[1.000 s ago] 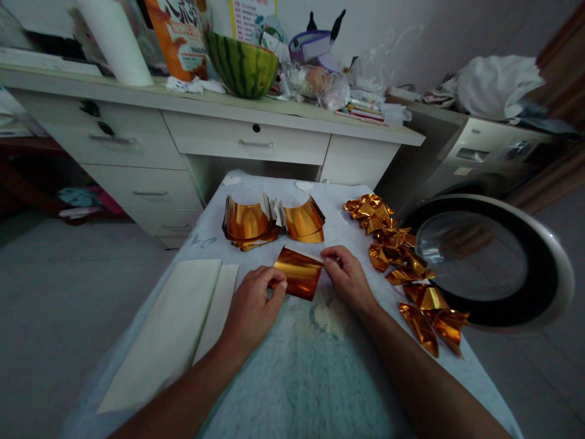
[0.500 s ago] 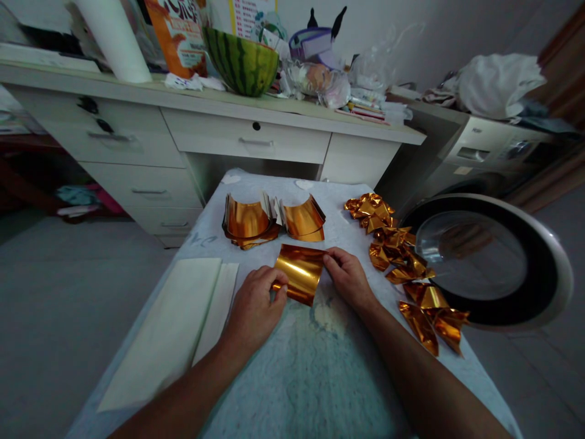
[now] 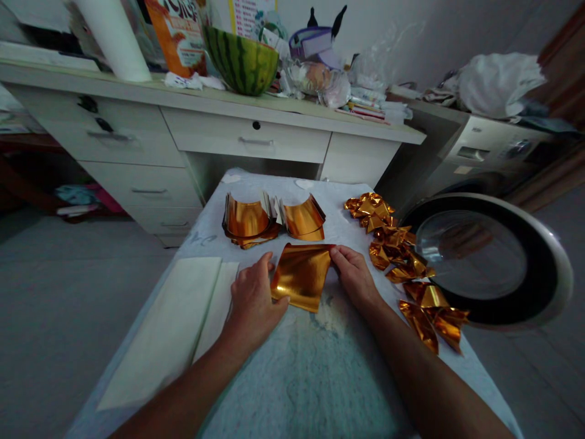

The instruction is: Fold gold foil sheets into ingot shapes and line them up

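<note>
A gold foil sheet (image 3: 301, 277), slightly curved, is held above the cloth-covered table in the middle. My right hand (image 3: 354, 274) pinches its upper right corner between thumb and fingers. At the sheet's left edge, my left hand (image 3: 256, 296) is open, thumb and index finger spread, with the thumb by the lower left corner. Just beyond lie two curved stacks of gold foil sheets, the left stack (image 3: 247, 219) and the right stack (image 3: 304, 219). Crumpled, folded gold foil pieces (image 3: 397, 250) run down the right side of the table.
Folded white paper (image 3: 164, 323) lies on the table's left side. A washing machine's round open door (image 3: 543, 268) stands against the right edge. Behind is a white desk (image 3: 292, 113) bearing a cut watermelon (image 3: 242, 61), an orange packet (image 3: 178, 39) and plastic bags.
My left hand has let go of the sheet's left edge and its fingers have spread. The sheet has shifted slightly right and turned, with my right hand still holding its corner.
</note>
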The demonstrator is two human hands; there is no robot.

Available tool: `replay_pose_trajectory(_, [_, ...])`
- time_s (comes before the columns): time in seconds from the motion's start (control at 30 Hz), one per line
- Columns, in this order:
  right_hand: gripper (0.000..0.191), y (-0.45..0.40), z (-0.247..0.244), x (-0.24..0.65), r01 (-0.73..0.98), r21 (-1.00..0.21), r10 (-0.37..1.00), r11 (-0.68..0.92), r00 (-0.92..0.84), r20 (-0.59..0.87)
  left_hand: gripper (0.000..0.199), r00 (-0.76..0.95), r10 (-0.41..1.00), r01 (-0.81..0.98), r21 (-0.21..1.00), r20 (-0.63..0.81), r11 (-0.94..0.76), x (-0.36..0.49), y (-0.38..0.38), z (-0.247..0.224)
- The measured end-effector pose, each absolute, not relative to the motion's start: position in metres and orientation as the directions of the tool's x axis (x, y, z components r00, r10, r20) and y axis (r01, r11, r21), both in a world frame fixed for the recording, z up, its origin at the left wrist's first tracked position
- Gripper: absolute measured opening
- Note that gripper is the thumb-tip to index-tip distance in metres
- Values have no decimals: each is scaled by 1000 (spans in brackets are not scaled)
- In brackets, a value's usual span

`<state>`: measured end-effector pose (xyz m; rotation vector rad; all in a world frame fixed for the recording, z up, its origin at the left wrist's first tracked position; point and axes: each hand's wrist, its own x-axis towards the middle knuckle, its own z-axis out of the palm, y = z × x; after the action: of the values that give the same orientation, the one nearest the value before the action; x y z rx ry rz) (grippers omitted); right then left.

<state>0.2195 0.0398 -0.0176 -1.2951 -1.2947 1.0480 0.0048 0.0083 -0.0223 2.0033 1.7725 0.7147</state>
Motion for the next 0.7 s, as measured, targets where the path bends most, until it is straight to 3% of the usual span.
replay_pose_trajectory(0.37, [36,39,-17,221,134,-991,996,9,83,20,57,174,984,539,835,19,-111,4,8,-19])
replay_pose_trajectory(0.53, [34,40,-15,221,82,-996,995,-35,98,-26,65,142,990,372,926,14,-67,8,5,-17])
replay_pose_trajectory(0.7, [34,46,-17,221,61,-998,996,-18,85,-12,67,110,994,327,945,-11,-26,10,5,-19])
